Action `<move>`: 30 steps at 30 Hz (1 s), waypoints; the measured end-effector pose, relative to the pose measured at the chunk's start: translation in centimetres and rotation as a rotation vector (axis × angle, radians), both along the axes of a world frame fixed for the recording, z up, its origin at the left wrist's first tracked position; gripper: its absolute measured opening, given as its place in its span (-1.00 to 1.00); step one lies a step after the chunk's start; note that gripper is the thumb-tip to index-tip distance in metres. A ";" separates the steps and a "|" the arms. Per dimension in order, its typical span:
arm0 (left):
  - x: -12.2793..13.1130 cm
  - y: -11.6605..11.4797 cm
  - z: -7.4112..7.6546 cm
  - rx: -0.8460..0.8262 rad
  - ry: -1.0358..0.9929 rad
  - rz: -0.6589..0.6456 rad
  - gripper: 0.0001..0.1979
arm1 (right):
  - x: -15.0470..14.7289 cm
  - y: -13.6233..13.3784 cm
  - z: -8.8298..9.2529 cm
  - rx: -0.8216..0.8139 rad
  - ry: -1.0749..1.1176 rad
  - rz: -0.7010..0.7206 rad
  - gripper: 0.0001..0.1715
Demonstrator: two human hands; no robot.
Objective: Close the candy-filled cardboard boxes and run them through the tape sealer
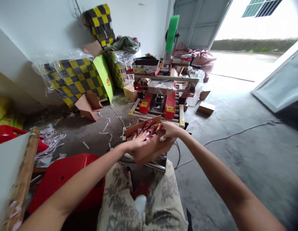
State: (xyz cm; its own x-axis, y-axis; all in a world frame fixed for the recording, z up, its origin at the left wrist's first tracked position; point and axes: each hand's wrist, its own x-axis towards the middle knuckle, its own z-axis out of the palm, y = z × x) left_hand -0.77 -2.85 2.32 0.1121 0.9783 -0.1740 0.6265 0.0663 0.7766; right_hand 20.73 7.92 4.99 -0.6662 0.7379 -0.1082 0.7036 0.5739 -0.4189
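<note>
A small open cardboard box [152, 149] sits tilted on the front end of a roller conveyor [160, 165], just beyond my knees. Red and white packets [152, 127] fill it; their kind is too small to make out. My left hand [138, 141] lies over the box's near left side, fingers stretched out flat onto the packets. At the right side, my right hand [170, 130] has its fingers curled over the box's upper edge, with something white at the thumb.
Ahead stands a red carton-sealing machine [158, 102] with a green tape roll [172, 33] above. A red stool [67, 173] and a white-topped table [12, 170] are at left. Flattened cardboard [88, 106] and a cable [225, 137] lie on the floor.
</note>
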 end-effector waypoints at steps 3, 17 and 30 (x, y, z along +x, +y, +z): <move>3.5 -1.2 -1.5 0.047 0.076 0.148 -0.33 | -0.7 -2.5 -1.9 0.247 0.192 -0.314 -0.14; 0.8 -4.5 2.6 0.691 -0.317 0.404 -0.41 | -5.8 -8.6 -5.6 0.315 -0.110 -0.433 -0.33; 2.8 1.5 -4.0 0.028 -0.976 0.292 -0.49 | -4.8 -9.6 -5.0 0.402 -0.004 -0.211 -0.35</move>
